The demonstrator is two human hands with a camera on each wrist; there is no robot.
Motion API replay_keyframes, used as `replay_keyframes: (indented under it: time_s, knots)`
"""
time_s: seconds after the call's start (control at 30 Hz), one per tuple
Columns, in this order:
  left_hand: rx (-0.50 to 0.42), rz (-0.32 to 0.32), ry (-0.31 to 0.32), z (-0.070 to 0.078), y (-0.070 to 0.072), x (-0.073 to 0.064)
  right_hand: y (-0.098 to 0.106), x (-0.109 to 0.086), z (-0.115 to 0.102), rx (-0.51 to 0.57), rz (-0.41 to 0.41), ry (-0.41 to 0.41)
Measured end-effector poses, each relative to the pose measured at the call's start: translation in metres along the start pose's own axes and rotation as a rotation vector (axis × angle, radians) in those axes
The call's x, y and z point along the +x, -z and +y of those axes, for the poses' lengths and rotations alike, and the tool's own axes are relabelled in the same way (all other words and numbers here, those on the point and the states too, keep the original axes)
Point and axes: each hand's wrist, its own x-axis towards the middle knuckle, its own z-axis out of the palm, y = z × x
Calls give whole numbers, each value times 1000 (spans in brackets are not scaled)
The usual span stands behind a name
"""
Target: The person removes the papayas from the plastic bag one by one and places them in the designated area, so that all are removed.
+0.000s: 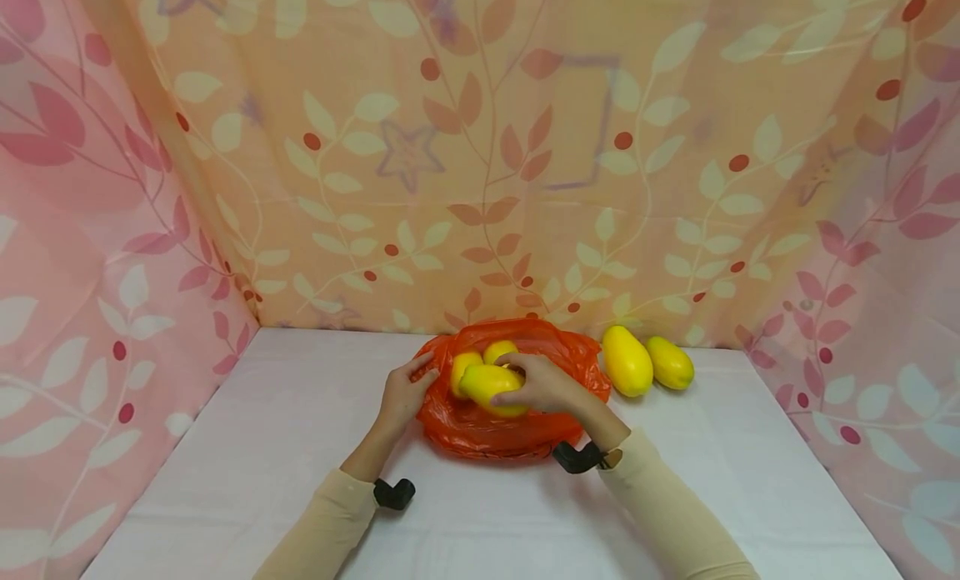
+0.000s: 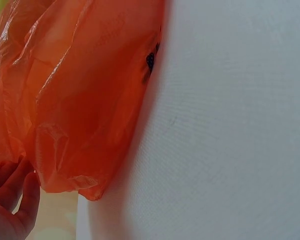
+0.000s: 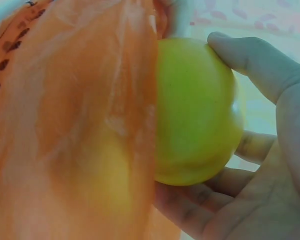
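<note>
A red-orange plastic bag [image 1: 480, 441] lies with its mouth spread on the white table. My right hand [image 1: 546, 383] grips a yellow mango [image 1: 486, 382] over the bag's mouth, thumb on one side and fingers round the other. From the right wrist view, part of this mango [image 3: 197, 110] is hidden behind the bag's thin side. Two more yellow mangoes, one at the left [image 1: 463, 370] and one behind [image 1: 501, 349], sit in the bag, partly covered. At the bag's left rim, my left hand [image 1: 402, 397] holds the plastic with its fingertips.
Right of the bag, a large yellow mango [image 1: 627, 362] and a smaller one [image 1: 670, 363] lie side by side on the white table [image 1: 247, 447]. A leaf-patterned curtain [image 1: 480, 188] stands at the back and on both sides.
</note>
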Motion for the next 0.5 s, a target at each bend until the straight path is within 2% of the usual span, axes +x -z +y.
replay_keyframes:
  time_s: [0.3, 0.5]
  knots:
    - [18, 0, -6, -1, 0, 1, 13, -3, 5, 9, 46, 46]
    - [7, 1, 7, -2, -1, 1, 23, -7, 6, 25, 60, 9]
